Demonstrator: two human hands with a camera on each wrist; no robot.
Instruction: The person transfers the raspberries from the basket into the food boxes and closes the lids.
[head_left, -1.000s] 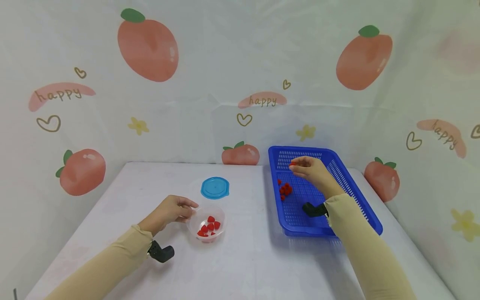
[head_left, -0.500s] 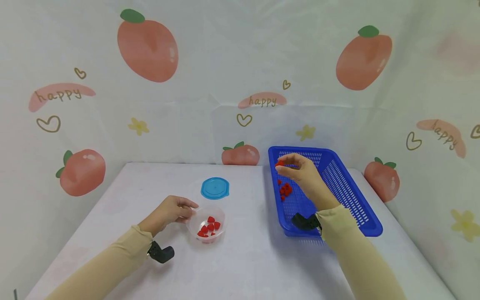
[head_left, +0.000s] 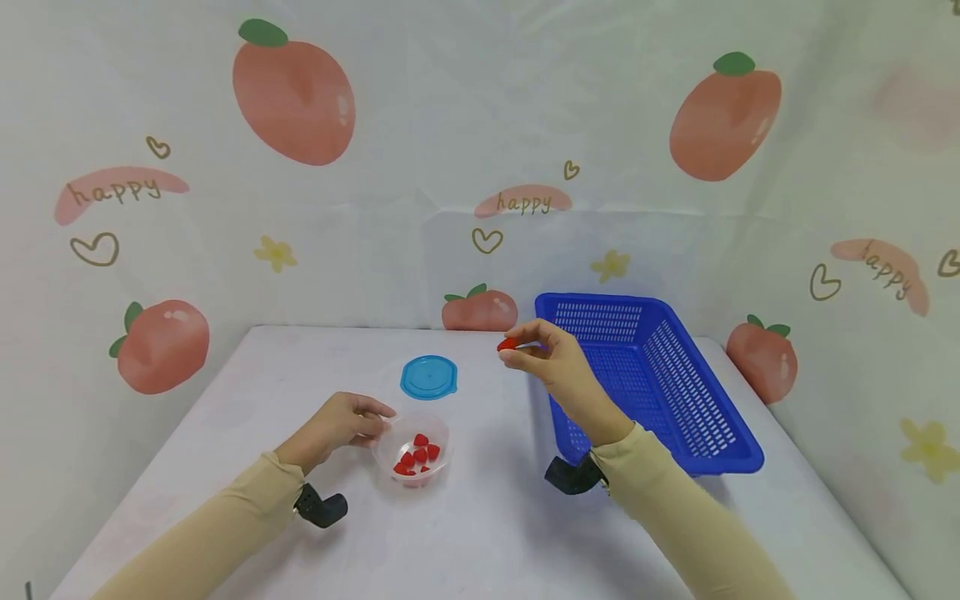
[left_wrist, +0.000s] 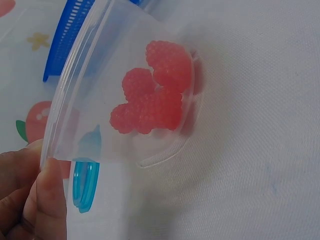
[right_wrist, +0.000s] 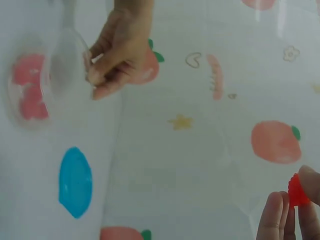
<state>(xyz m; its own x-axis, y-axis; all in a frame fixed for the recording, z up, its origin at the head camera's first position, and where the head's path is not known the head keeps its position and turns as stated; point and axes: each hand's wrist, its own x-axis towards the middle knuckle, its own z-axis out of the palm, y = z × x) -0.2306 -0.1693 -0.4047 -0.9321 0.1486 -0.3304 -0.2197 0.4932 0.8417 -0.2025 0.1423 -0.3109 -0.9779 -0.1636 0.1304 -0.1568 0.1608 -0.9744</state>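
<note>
My left hand (head_left: 337, 429) pinches the rim of a clear round plastic tub (head_left: 382, 467) on the table. Several red raspberries (left_wrist: 150, 100) lie in the bottom of this tub, seen through its wall in the left wrist view. Between thumb and fingertips, my right hand (head_left: 551, 362) pinches one more raspberry (head_left: 507, 344), held up in the air just left of the blue basket (head_left: 675, 350). That same raspberry (right_wrist: 298, 192) shows at the lower right of the right wrist view. The right hand and forearm hide the basket's left part and any berries there.
A blue lid (head_left: 429, 377) lies flat on the white table (head_left: 480, 533) behind the tub. The basket with slotted walls takes up the table's right side. Behind everything hangs a printed white backdrop (head_left: 405, 167) with fruit pictures.
My right hand has moved left with its raspberry, from above the basket to past its left rim. The left hand and the tub have stayed in place.
</note>
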